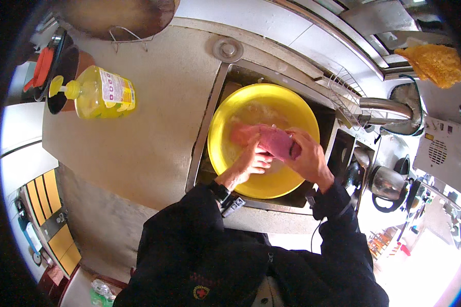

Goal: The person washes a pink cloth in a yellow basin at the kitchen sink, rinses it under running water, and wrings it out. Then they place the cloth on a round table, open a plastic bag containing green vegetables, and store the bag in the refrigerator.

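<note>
A wet pink fabric item (274, 140), whose exact kind I cannot tell, is held between my two hands over a yellow plastic basin (219, 130). My left hand (249, 163) grips its near left side, thumb up and fingers curled beneath. Around its right end, which shows a dark patch, my right hand (307, 155) is closed. The item's left end reaches down to the cloudy water (261, 111) in the basin. The basin sits in a metal-rimmed sink (203, 147).
A yellow pump soap bottle (105, 94) lies on the counter (165, 96) at left. A drain strainer (228, 50) sits behind the sink. At right are the faucet (386, 107), a wire rack (344, 90) and a metal kettle (387, 182). An orange cloth (434, 63) hangs at upper right.
</note>
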A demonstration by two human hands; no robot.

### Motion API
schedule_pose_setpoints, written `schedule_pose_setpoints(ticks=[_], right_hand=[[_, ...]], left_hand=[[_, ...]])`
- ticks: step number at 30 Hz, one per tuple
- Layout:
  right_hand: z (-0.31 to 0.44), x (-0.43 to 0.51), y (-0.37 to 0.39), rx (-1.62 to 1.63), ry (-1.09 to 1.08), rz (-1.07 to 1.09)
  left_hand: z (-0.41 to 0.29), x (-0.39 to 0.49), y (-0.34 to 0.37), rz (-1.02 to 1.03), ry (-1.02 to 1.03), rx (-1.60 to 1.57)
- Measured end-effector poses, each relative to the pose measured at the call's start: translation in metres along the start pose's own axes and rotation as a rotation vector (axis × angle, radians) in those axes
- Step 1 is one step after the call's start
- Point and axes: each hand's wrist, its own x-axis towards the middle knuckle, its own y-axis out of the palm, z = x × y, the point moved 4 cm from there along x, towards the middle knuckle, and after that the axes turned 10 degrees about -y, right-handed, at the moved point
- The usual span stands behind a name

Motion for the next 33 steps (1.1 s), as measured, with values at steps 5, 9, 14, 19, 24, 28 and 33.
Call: schedule_pose_setpoints(ticks=[5, 9, 14, 19, 24, 28, 33], right_hand=[[0.066, -0.035, -0.035, 0.010, -0.070, 0.082], [0.082, -0.063, -0.031, 0.061, -0.168, 0.087], [0.088, -0.090, -0.014, 0.179, -0.135, 0.159], [0.087, -0.101, -0.004, 0.250, 0.006, 0.213], [0.065, -0.125, -0.008, 0.501, 0.215, 0.215], [-0.002, -0.131, -0.008, 1.319, 0.558, -0.410], [-0.079, -0.096, 0.053, 1.662, 0.661, -0.618]], left_hand=[[-0.003, -0.026, 0.071, 0.589, 0.209, -0.487], [0.003, -0.013, 0.077, 0.592, 0.188, -0.558], [0.033, 0.005, 0.069, 0.407, 0.125, -0.550], [0.050, 0.043, 0.053, 0.425, 0.138, -0.482], [0.045, 0.054, 0.046, 0.666, 0.400, -0.471], [0.040, 0.031, 0.047, 0.612, 0.331, -0.569], [0.052, 0.003, 0.066, 0.382, 0.102, -0.340]])
